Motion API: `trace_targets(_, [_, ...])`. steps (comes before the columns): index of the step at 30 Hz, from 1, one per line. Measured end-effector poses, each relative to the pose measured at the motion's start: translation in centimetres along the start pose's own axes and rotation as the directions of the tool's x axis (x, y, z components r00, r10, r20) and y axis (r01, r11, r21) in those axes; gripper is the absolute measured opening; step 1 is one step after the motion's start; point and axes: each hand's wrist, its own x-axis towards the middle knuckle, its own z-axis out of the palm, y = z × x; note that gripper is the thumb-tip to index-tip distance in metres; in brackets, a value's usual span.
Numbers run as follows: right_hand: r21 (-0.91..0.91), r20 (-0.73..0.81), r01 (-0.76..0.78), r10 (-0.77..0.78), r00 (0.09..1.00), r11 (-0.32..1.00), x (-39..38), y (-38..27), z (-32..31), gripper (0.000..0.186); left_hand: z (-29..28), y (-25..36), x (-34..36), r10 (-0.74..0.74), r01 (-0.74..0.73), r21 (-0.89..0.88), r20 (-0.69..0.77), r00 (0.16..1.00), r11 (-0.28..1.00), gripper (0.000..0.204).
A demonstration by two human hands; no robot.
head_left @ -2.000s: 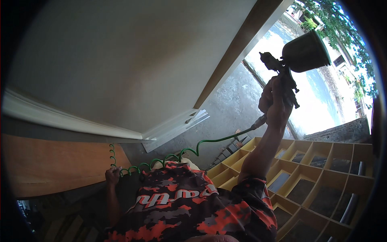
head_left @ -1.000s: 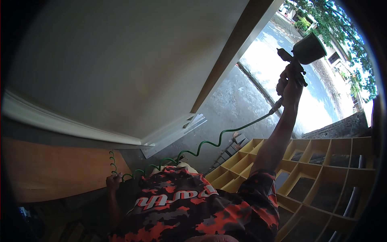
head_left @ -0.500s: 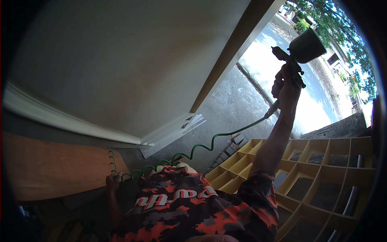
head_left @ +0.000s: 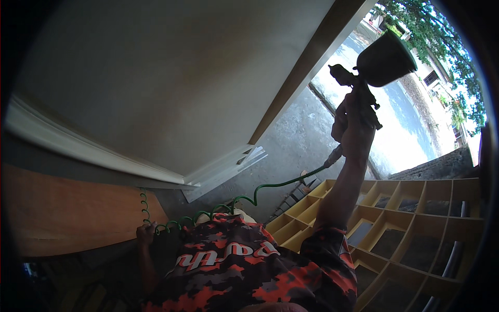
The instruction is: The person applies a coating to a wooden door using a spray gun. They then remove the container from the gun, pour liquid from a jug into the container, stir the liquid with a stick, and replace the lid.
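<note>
My right hand [head_left: 354, 122] is wrapped round the grip of a spray gun [head_left: 367, 96], held up at the right beside the edge of a large pale panel [head_left: 156, 88]. A dark paint cup [head_left: 387, 58] sits tilted on top of the gun, and its nozzle points left toward the panel. From the grip's lower end a green coiled air hose [head_left: 262, 186] runs down across my front to the left. At the lower left, my left hand [head_left: 146, 233] is closed on that hose, and a loop of it rises above the fingers.
A yellowish wooden frame with many compartments [head_left: 392, 213] stands at the lower right. A brown wooden board [head_left: 78, 210] lies at the left. White strips [head_left: 228, 174] rest on the concrete floor [head_left: 296, 130] by the panel's lower corner. Beyond is a sunlit road with a tree [head_left: 442, 36].
My right hand and the spray gun have shifted left, closer to the panel's edge, and the cup appears larger. The hose sags closer to me. My left hand has stayed in place.
</note>
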Motion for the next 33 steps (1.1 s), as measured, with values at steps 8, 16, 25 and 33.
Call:
trace_targets(8, [0.034, 0.043, 0.046, -0.048, 0.998, 0.998, -4.0, -0.6, 4.1, 0.027, -0.2, -1.0, -0.5, -0.029, 0.029, -0.035, 0.008, 1.000, 0.999, 0.062])
trace_targets(16, [0.185, 0.155, -0.065, 0.036, 0.987, 0.981, -8.0, -1.7, 7.2, 0.019, -1.3, -0.3, -0.8, -0.077, 0.078, -0.043, 0.028, 0.997, 0.996, 0.058])
trace_targets(25, [0.064, 0.210, -0.019, 0.005, 0.978, 0.998, -12.8, -3.2, 10.8, 0.015, -1.5, -2.6, -0.1, -0.086, 0.086, -0.057, 0.013, 0.996, 0.995, 0.048])
trace_targets(33, [0.132, 0.409, 0.007, -0.061, 0.910, 0.991, -15.7, -4.0, 14.0, 0.011, -2.1, -3.9, 0.0, -0.040, 0.039, -0.094, -0.005, 0.999, 0.995, 0.047])
